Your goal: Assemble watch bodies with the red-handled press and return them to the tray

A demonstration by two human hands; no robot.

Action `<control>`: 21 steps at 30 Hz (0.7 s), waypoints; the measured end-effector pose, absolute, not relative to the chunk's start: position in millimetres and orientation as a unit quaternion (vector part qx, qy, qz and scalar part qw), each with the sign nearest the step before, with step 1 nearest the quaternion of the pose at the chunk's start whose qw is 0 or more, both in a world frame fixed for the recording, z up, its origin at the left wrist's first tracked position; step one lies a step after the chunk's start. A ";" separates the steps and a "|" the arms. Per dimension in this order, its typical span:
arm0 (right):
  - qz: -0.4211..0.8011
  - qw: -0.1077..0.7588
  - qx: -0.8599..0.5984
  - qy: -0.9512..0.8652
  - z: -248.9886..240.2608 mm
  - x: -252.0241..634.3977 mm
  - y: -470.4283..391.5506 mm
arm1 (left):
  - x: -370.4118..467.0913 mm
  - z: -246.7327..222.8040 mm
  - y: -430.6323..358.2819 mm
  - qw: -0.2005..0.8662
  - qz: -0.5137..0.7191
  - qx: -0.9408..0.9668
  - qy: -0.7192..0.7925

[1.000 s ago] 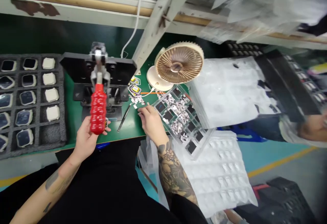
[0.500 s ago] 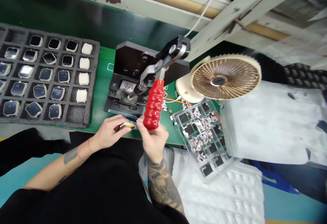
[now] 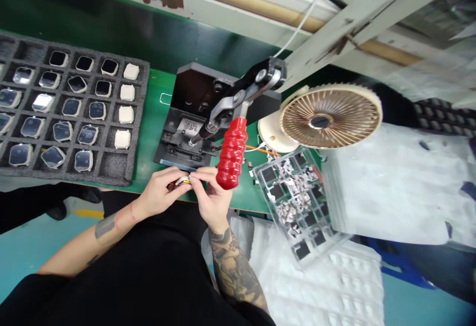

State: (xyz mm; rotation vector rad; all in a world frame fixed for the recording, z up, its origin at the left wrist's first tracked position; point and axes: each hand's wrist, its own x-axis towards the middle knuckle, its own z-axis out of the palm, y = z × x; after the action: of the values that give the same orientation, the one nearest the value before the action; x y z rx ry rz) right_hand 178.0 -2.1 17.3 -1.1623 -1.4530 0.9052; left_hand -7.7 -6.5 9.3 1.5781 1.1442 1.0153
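My left hand [image 3: 159, 189] holds a small smartwatch case [image 3: 183, 180] between thumb and fingers at the bench's front edge. Some yellow shows on the case; the fingers cover most of it. My right hand [image 3: 212, 201] pinches at the case's right edge, fingers closed; whether a tiny part is between them I cannot tell. Just beyond both hands stands a black press fixture [image 3: 169, 140] with a lever clamp. The clamp's red ribbed handle [image 3: 232, 155] hangs above and beside my right hand, apart from it.
At left, a grey foam tray [image 3: 114, 166] holds several dark-screened watches [image 3: 87, 135] and several pale cases [image 3: 125, 114]. To the right are a desk fan [image 3: 329, 117], a clear compartment tray [image 3: 273, 202] of small parts, and white packing sheets [image 3: 390, 182]. Another person's dark shoe [image 3: 89, 194] shows at lower left.
My right hand has moved left from beneath the red handle to the watch case, and its fingers now meet the case's edge. The view has shifted slightly; the left hand keeps its hold.
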 end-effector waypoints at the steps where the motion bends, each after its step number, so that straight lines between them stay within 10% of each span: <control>1: 0.370 0.508 -0.480 -0.612 17.7 179.3 -2.4 | -7.7 9.2 -6.1 0.458 0.412 0.636 0.465; 13: 0.224 0.372 -0.392 -0.811 15.8 189.4 -6.0 | -18.4 6.1 -7.5 0.542 0.417 0.563 0.464; 21: 0.074 0.463 -0.543 -0.697 36.1 231.7 -18.1 | -11.2 13.0 -6.3 0.545 0.560 0.439 0.444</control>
State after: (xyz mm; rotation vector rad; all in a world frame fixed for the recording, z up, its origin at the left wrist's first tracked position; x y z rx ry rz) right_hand 231.7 -18.1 36.1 -1.3350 -1.7136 0.1818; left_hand -11.2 -6.3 13.0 1.0411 1.0538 1.3276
